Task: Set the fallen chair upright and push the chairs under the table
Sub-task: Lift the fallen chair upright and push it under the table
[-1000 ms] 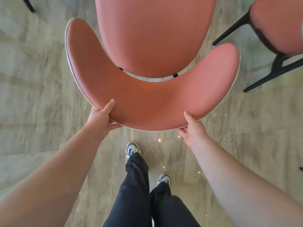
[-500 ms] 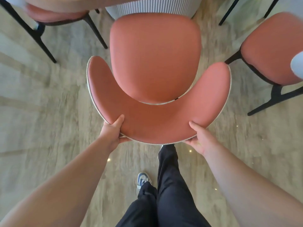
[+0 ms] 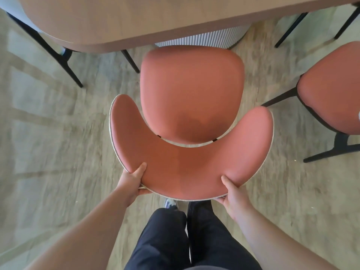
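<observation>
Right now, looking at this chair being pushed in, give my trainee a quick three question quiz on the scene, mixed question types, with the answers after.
1. True or false: the pink chair held by both hands stands upright.
2. Which part do the left hand and right hand grip? A the seat, B the curved backrest, C a leg.
3. Fill in: the seat's front edge is just short of the wooden ____.

Key
1. True.
2. B: each hand has its thumb on the pink face of the backrest, fingers wrapped behind.
3. Table; its ribbed pale base shows just beyond the seat.
</observation>
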The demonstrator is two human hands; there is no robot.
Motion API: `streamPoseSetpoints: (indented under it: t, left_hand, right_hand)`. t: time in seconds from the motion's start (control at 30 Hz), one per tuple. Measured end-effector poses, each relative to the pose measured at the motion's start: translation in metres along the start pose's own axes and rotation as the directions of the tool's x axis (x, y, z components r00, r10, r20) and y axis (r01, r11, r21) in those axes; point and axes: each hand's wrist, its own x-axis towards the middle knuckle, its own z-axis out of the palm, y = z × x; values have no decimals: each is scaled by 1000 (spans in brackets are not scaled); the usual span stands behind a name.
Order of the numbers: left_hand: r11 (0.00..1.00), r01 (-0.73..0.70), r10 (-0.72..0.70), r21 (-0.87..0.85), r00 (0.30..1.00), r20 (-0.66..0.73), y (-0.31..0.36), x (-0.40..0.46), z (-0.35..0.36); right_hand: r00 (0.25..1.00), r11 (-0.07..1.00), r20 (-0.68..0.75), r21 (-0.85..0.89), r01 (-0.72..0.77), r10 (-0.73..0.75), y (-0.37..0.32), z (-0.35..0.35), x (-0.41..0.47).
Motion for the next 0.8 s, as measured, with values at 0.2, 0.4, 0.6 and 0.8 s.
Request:
streamPoseSetpoints:
  t: [0.2, 0.4, 0.6, 0.8]
  left_hand:
    - [997, -42, 42, -64, 999, 14, 24, 16, 11]
    - [995, -74, 77, -63, 996, 35, 56, 25, 20]
    - [993, -100, 103, -57, 993, 64, 80, 30, 28]
    - [995, -88, 89, -55, 996, 23, 97, 32, 38]
  right_hand:
    - [998, 998, 7, -32, 60, -60, -24, 17, 8]
    - [995, 994, -9, -59, 96, -97, -51, 35, 14]
    - [995, 994, -16, -52, 101, -102, -69, 48, 20]
    - [993, 992, -24, -56, 116, -118, -81, 58, 24]
